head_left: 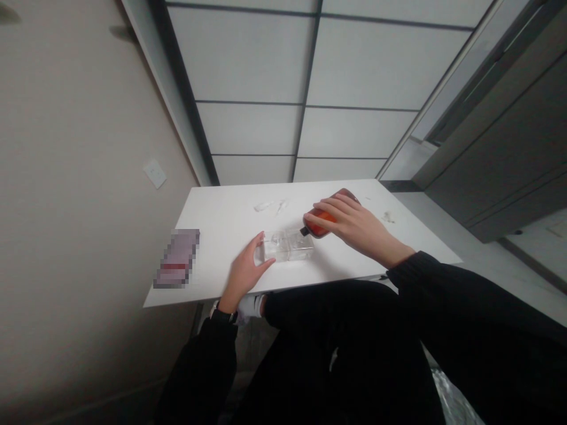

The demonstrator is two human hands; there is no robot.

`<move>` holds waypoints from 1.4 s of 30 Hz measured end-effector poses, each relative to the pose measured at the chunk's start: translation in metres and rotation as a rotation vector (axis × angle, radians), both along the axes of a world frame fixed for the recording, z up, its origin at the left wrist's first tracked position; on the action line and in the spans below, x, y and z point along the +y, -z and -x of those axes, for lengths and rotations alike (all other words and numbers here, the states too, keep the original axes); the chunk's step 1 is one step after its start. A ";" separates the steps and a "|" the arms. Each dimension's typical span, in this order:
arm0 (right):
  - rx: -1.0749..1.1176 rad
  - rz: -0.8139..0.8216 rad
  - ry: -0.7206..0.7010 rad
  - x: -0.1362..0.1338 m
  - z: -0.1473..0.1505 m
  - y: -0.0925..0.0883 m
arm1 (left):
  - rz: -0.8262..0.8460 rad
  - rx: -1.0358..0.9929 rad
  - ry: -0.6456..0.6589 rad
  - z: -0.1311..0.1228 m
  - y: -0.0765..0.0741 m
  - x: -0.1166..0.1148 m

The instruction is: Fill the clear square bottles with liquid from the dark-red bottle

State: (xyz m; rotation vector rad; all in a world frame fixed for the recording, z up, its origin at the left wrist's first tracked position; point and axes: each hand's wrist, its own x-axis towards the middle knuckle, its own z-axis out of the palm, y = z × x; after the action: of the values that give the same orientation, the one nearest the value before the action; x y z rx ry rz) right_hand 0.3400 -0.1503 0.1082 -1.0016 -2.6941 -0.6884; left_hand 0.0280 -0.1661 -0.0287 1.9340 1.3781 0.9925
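On the white table (230, 236) lies a clear, transparent box-like container (290, 245). My left hand (245, 265) grips its left end between thumb and fingers. Above the container's right end, my right hand (343, 221) is wrapped over a reddish-orange bottle (319, 223). The bottle is tilted, and its narrow black tip points down and left at the container. I cannot make out whether anything comes from the tip. My fingers cover much of the bottle.
Thin clear pieces (264, 206) lie behind the container. Some small pale scraps (388, 217) are at the table's right. A blurred-out purplish rectangular item (177, 260) is at the left edge. A wall with a socket (155, 173) stands left, and white panels (252, 65) rise behind.
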 end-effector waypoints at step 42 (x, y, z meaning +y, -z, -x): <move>1.443 0.517 0.132 0.008 -0.005 0.141 | -0.101 0.484 0.316 -0.037 -0.068 0.054</move>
State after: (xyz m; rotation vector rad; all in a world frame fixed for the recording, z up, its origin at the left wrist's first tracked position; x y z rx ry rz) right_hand 0.3452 -0.1425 -0.0327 -1.1038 -1.4711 0.6120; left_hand 0.0649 -0.1122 0.0389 2.4835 1.2175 0.4676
